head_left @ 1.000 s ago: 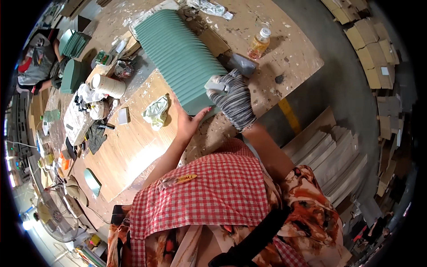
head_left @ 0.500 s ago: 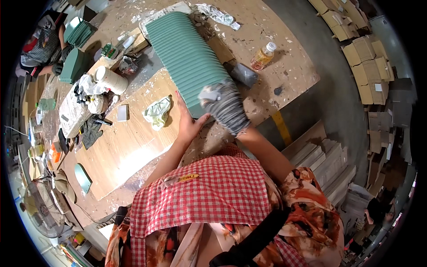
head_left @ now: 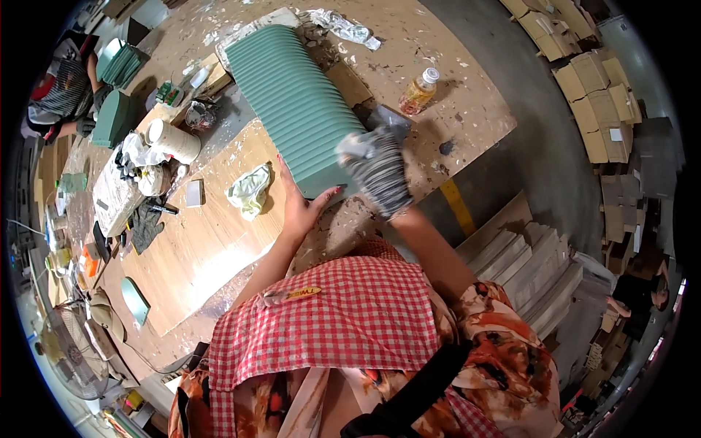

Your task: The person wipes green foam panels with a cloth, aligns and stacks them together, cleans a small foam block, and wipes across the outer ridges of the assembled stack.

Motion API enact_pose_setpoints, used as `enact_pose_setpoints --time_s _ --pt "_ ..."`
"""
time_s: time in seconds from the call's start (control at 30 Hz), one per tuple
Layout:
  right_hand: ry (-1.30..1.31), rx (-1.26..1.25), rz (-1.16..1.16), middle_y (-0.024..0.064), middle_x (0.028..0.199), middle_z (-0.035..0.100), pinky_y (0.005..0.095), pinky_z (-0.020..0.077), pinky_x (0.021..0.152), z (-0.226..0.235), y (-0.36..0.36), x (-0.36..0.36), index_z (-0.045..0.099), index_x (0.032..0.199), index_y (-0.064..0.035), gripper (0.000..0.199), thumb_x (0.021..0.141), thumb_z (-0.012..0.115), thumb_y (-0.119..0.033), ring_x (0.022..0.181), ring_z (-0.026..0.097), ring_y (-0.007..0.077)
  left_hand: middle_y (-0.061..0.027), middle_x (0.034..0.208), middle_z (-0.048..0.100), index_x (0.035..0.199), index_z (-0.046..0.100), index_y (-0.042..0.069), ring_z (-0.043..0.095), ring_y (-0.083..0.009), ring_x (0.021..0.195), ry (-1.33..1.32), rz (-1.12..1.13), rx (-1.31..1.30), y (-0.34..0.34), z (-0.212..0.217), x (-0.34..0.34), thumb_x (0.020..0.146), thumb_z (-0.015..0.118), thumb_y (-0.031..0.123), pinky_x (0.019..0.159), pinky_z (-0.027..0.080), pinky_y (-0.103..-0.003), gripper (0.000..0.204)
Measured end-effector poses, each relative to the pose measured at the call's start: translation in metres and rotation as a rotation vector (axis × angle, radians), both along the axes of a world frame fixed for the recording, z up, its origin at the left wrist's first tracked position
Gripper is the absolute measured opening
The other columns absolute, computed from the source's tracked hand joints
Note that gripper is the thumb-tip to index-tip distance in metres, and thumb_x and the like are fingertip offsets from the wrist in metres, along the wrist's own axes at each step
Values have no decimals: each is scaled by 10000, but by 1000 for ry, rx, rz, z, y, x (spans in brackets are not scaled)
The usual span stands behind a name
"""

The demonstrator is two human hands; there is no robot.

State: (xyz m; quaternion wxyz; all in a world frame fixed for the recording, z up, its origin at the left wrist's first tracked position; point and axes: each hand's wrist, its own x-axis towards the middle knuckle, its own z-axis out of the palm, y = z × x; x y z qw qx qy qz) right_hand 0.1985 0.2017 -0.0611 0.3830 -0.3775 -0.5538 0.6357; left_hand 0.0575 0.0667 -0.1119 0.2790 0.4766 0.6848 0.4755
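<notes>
A long green ribbed box-like piece (head_left: pixel 296 95) lies slantwise on the worktable, its near end toward me. My bare left hand (head_left: pixel 301 208) grips that near end, fingers along its left side and thumb across the end face. Over the right edge of the same end is my right hand (head_left: pixel 376 171), in a grey striped knit glove. Its fingers are closed and slightly blurred; a pale grey patch shows at them, too unclear to name. A dark grey block (head_left: pixel 391 120) sits just beyond the glove, beside the ribbed piece.
A bottle of amber drink (head_left: pixel 418 93) stands to the right. Left lie a crumpled pale cloth (head_left: pixel 250 191), a small grey block (head_left: pixel 194 193) and a white tub (head_left: pixel 173 141). At far left, a person (head_left: pixel 66 84) works near green parts (head_left: pixel 113 117). Stacked boards (head_left: pixel 529 274) stand off the table's right edge.
My gloved right hand has shifted slightly right and down, off the ribbed top toward its edge. My left hand keeps its grip. The whole view has shifted a little.
</notes>
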Motion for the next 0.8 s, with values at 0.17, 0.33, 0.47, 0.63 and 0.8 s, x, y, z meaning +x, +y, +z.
enact_pose_setpoints --time_s 0.17,0.33,0.47,0.63,0.8 --pt "212 -115 25 100 891 630 279 540 715 33 21 29 594 947 11 246 763 742 -57 817 610 162 -271 1533 63 1476 -51 -29 176 -382 1417 7 16 -36 0 -1 -5 696 844 272 1146 221 -409 1225" --pt "43 30 104 84 796 559 362 513 807 36 23 4 565 1048 26 222 882 572 -122 753 550 165 -271 1534 52 1475 -71 -25 158 -383 1423 132 -1 26 2 7 -3 693 846 296 1147 218 -406 1247" --pt "-382 325 130 157 890 617 432 455 896 30 -2 -35 571 913 -15 301 759 679 -250 892 588 271 -271 1536 47 1477 -74 -21 135 -387 1427 53 4 31 2 8 0 697 838 214 1156 189 -410 1223" --pt "-418 680 193 239 1056 596 446 384 1014 52 -56 -68 615 994 10 391 701 697 -236 1089 522 380 -192 1381 459 1305 521 26 376 -394 1300 167 -73 107 -13 -44 -13 809 669 236 1124 247 -436 559" --pt "-545 678 234 288 1115 573 430 383 1024 62 -51 -65 638 998 30 406 686 720 -217 1132 504 409 -189 1366 458 1353 431 -8 433 -331 1256 157 -120 75 -5 -43 -12 839 663 183 1080 302 -404 596"
